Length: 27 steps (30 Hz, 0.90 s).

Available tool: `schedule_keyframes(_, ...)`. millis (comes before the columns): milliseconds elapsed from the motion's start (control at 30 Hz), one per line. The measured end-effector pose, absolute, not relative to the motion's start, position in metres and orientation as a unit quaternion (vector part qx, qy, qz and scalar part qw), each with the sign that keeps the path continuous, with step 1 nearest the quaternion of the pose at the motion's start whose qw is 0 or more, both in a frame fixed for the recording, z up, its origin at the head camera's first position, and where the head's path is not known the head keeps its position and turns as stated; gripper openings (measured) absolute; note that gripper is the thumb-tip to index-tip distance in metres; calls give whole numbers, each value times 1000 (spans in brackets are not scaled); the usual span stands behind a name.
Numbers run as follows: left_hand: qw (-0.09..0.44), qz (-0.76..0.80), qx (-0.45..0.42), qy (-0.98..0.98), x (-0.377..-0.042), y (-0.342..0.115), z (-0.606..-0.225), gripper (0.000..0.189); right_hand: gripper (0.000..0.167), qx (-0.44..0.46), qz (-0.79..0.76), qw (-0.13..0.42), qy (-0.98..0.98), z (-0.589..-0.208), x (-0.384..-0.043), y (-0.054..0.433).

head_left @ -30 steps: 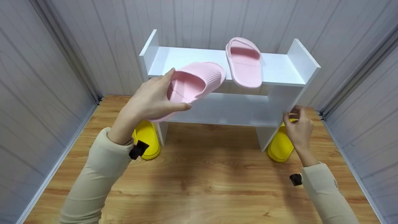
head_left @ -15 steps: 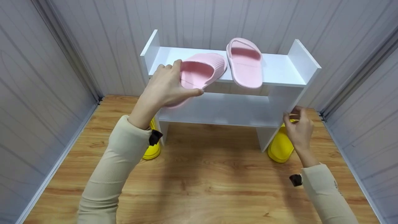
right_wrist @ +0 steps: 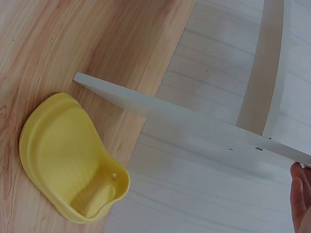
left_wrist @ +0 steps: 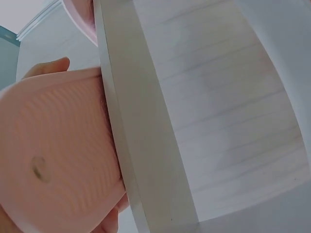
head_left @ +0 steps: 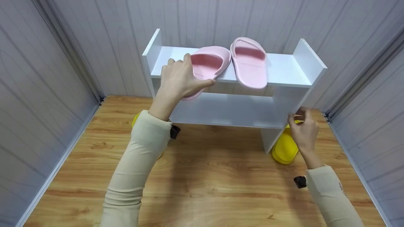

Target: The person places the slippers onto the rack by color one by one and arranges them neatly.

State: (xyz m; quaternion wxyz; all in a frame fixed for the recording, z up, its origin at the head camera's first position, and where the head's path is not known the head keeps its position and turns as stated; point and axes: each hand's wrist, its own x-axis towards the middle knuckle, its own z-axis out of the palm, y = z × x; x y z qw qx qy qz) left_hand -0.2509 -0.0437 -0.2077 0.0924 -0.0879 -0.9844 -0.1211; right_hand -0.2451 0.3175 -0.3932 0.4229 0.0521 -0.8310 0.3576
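My left hand [head_left: 180, 77] grips a pink slipper [head_left: 206, 64] by its heel end, thumb on the near side. The slipper's toe lies over the top shelf of a white shoe rack [head_left: 281, 71]. In the left wrist view the ribbed sole [left_wrist: 68, 145] shows, and the front of the slipper disappears behind the shelf edge. A matching pink slipper [head_left: 251, 67] rests on the shelf just to the right, toe to the wall. My right hand [head_left: 304, 130] has its fingers bent loosely at the rack's right side panel [right_wrist: 194, 119]; the fingertips touch it in the right wrist view.
A yellow slipper [head_left: 285, 148] lies on the wooden floor [head_left: 217, 176] outside the rack's right side. Another yellow slipper [head_left: 135, 119] is mostly hidden behind my left sleeve. The rack's lower shelf [head_left: 227, 110] spans below; panelled walls [head_left: 195, 22] enclose three sides.
My left hand has carried the pink slipper up, away from me and slightly right, until its toe is over the top shelf beside the other one. My right hand stays where it was.
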Motion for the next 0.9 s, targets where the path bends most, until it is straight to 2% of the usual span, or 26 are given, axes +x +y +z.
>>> schedule_keyframes(300,85,-130,-81,-985,-253,-44,-208,108,25,53,357,420,-832,-395,-245,318)
schedule_keyframes(500,115,-168,-96,-974,-249,-56,-212,108,26,50,356,417,-835,-394,-245,318)
schedule_keyframes(900,125,-299,-187,-927,-225,-94,-233,94,25,56,352,435,-827,-393,-246,317)
